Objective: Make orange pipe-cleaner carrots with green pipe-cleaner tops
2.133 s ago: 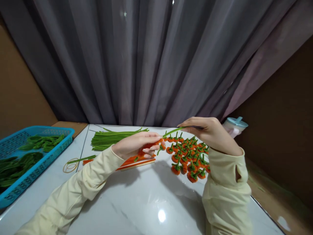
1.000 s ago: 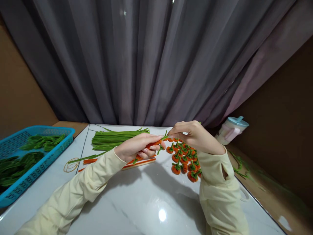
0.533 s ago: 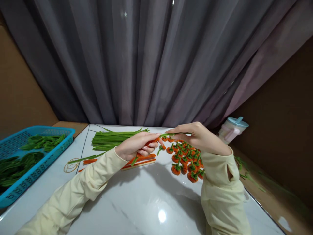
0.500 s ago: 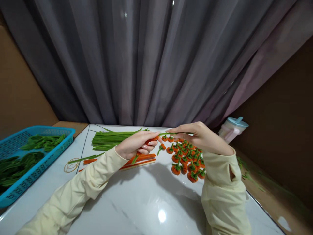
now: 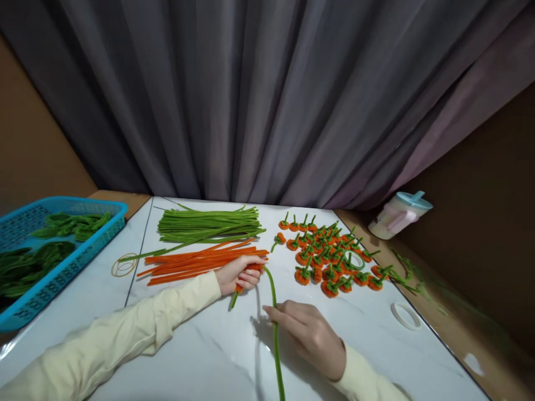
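The left hand [image 5: 240, 274] pinches an orange bundle [image 5: 249, 271]; at 5 o'clock the right hand [image 5: 309, 334] pinches the green stem [image 5: 275, 328], mid-wrap, needing a tight turn.

The table [image 5: 217, 356] has a glossy white marbled top that mirrors a lamp, and on it the green pipe cleaner [image 5: 275, 328] and the orange pipe cleaners [image 5: 196, 262] look fuzzy and matt, like the small orange pumpkins [image 5: 326, 256]. The basket [image 5: 62, 267] is perforated blue plastic, and the jug [image 5: 399, 213] is smooth plastic. The curtain [image 5: 267, 100] is soft grey cloth with a faint sheen; the sleeve [image 5: 125, 334] is matt cream fabric.
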Demonstrator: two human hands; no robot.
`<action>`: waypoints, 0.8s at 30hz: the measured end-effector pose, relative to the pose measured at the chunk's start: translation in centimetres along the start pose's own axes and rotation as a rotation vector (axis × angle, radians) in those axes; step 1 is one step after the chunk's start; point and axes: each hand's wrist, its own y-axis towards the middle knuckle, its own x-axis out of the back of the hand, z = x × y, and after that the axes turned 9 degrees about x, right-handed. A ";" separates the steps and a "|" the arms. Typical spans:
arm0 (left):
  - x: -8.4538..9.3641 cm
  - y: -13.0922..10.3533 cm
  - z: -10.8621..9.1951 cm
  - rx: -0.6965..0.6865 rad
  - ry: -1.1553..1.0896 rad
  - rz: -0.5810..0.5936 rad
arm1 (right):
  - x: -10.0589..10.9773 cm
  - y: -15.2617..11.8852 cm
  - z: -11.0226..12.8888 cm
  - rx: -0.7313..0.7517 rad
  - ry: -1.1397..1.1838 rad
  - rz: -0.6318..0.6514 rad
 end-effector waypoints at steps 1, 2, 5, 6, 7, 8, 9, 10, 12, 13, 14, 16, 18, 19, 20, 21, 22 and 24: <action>0.1 0.2 0.2 -0.014 -0.006 0.010 | -0.7 -0.1 0.5 0.013 -0.085 -0.051; 0.1 0.3 0.4 -0.028 -0.009 0.016 | -1.2 -0.1 0.8 0.032 -0.153 -0.096; 0.2 0.3 0.6 -0.054 -0.017 0.019 | -2.0 0.4 1.2 0.092 -0.230 -0.169; 0.2 0.2 0.7 -0.062 -0.014 0.014 | -2.1 0.6 1.1 0.108 -0.210 -0.174; 0.2 0.2 0.8 -0.069 -0.004 0.006 | -2.2 0.7 1.0 0.124 -0.174 -0.174; 0.1 0.1 0.9 -0.083 0.011 -0.003 | -2.4 0.8 0.9 0.132 -0.131 -0.171; 0.0 0.1 1.1 -0.102 0.030 -0.013 | -2.5 0.8 0.7 0.136 -0.090 -0.170; -0.1 0.1 1.2 -0.127 0.051 -0.025 | -2.7 0.9 0.5 0.146 -0.059 -0.170; -0.3 0.1 1.5 -0.185 0.078 -0.049 | -3.1 1.0 0.0 0.193 -0.045 -0.164; -0.5 0.1 1.6 -0.218 0.082 -0.061 | -3.3 1.0 -0.2 0.228 -0.059 -0.155; -0.6 0.1 1.7 -0.248 0.082 -0.075 | -3.5 1.2 -0.4 0.266 -0.080 -0.140; -0.7 0.0 1.7 -0.287 0.070 -0.108 | -3.9 1.6 -0.7 0.332 -0.131 -0.108; -0.8 0.0 1.5 -0.288 0.042 -0.140 | -4.2 1.9 -0.8 0.384 -0.176 -0.088; -0.7 0.0 1.3 -0.276 0.024 -0.153 | -4.2 2.1 -0.8 0.413 -0.186 -0.081; -0.6 0.0 1.1 -0.264 0.003 -0.159 | -4.2 2.1 -0.9 0.435 -0.185 -0.075; -0.5 0.0 1.0 -0.255 -0.018 -0.160 | -4.2 2.2 -0.9 0.442 -0.172 -0.072; -0.4 0.0 0.8 -0.251 -0.038 -0.157 | -4.2 2.2 -1.0 0.430 -0.153 -0.071; -0.2 0.1 0.6 -0.252 -0.066 -0.146 | -4.1 2.0 -1.3 0.346 -0.120 -0.071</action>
